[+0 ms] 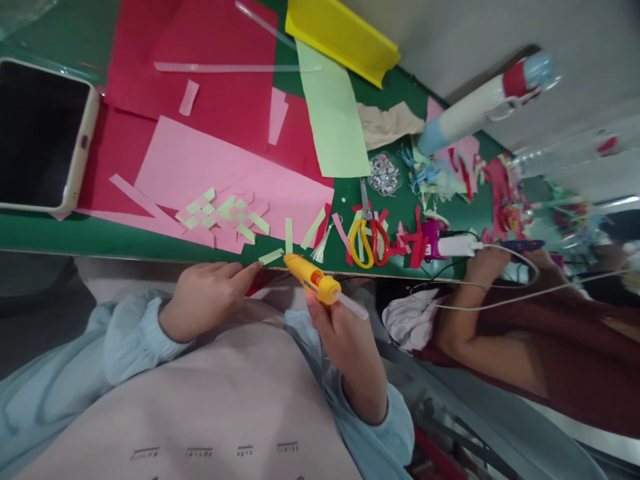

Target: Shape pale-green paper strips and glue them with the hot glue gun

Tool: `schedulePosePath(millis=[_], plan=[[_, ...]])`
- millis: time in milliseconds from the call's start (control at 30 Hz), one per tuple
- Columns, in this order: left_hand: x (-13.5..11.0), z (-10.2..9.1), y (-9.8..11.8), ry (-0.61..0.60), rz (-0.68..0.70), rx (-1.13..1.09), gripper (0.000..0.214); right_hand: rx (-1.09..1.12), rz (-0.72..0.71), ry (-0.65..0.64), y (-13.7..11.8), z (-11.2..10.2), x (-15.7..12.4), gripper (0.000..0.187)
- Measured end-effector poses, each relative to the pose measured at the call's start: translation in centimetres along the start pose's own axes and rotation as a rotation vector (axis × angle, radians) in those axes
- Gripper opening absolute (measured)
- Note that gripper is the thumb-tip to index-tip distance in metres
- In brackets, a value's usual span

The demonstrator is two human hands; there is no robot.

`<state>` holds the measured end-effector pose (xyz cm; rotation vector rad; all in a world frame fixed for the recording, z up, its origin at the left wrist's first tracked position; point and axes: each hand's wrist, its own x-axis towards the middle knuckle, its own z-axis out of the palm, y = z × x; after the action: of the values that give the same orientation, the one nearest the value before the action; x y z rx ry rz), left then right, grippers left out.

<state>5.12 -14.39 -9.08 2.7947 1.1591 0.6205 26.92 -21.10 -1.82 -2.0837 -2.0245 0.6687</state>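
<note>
My right hand (350,337) is closed around a yellow hot glue gun (306,275), with a clear glue stick (352,305) poking out of its back. The nozzle reaches the table edge, beside a short pale green paper strip (271,256). My left hand (213,293) has its index fingertip at the left end of that strip, gripping it; the thumb is hidden. Another green strip (289,235) lies just beyond the nozzle. To the left, woven pink and green paper pieces (227,215) rest on a pink sheet (200,157).
Scissors (367,233) with yellow and red handles lie among paper scraps. Behind are a tub of small gems (384,175), a green sheet (335,110), red paper (200,40) and a bottle (470,110). A phone (43,133) lies left. A co-worker's hand (486,267) is at right, near a white cable (500,308).
</note>
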Motion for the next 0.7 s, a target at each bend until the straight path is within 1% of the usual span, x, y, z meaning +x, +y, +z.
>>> schedulePosePath(millis=[233,500,700], plan=[[0.00,0.24,0.03,0.002,0.009,0.004,0.022,0.002,-0.042,-0.008,-0.02,0.36,-0.12,0.041],[0.09,-0.11,0.08,-0.005,0.006,0.006,0.022,-0.024,-0.080,0.011,-0.62,0.52,-0.05,0.042],[0.13,-0.27,0.07,-0.009,0.012,-0.003,0.022,0.016,-0.048,-0.007,-0.82,0.65,0.16,0.042]])
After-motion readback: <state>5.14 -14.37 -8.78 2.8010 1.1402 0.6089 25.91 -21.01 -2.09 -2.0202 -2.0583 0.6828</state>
